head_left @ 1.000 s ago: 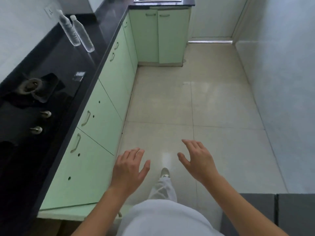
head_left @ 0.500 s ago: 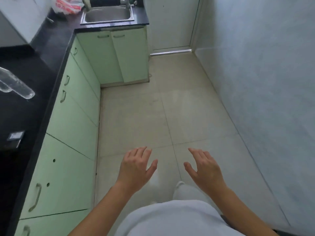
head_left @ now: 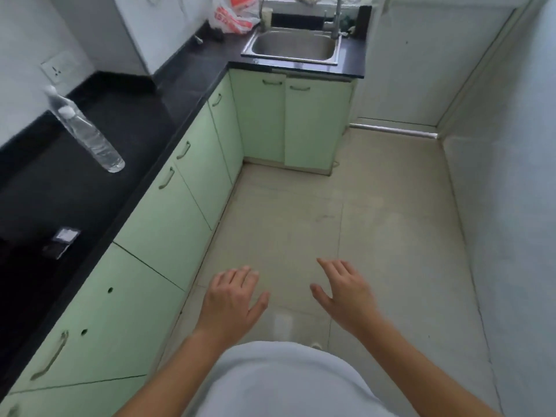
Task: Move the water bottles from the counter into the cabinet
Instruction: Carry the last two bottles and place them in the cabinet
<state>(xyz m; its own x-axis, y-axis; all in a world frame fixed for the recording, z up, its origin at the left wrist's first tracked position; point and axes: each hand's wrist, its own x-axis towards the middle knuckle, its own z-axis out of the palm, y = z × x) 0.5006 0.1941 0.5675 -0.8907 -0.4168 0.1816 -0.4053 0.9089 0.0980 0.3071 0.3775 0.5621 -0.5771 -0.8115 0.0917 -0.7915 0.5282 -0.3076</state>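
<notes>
The two bottles on your left counter are blurred, the far one partly behind the near one. The small dark thing nearer you is unidentifiable. The top edge crops the far bag.

black counter: water bottles standing near wall, small dark packet by front edge, plastic bag beside sink

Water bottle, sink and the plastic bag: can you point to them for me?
water bottle (head_left: 91,139): head view, middle of the nearer bottle's clear body.
sink (head_left: 293,46): head view, bare bottom of the steel basin.
plastic bag (head_left: 233,13): head view, its red-printed front.
</notes>
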